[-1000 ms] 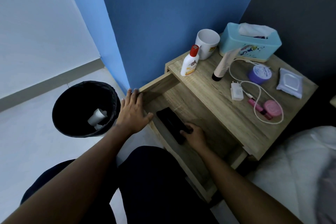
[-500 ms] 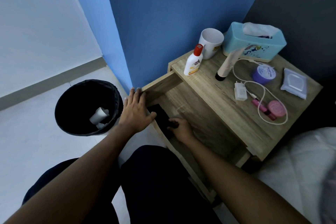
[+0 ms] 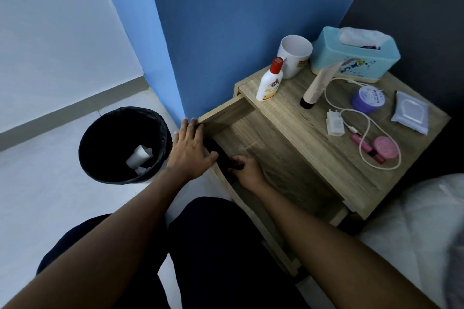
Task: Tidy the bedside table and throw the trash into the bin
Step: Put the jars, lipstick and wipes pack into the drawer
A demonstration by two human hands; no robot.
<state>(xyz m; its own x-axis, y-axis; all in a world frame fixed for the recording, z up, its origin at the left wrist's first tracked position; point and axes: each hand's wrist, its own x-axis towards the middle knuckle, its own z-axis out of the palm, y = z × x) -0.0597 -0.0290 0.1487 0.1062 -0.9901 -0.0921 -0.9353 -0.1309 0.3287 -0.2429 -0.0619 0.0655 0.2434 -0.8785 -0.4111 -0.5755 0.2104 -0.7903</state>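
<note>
The left hand (image 3: 190, 152) lies flat, fingers spread, on the open drawer's (image 3: 263, 148) corner; the right hand (image 3: 247, 170) pinches one black phone (image 3: 221, 155) inside the drawer — one bin (image 3: 124, 145) stands beside the counter (image 3: 326, 158); one mug (image 3: 294, 55), one tissue box (image 3: 351, 57).

dim, bluish indoor light | soft shadows | wide-angle bending (edges worst) | bottom-right corner blurred
</note>
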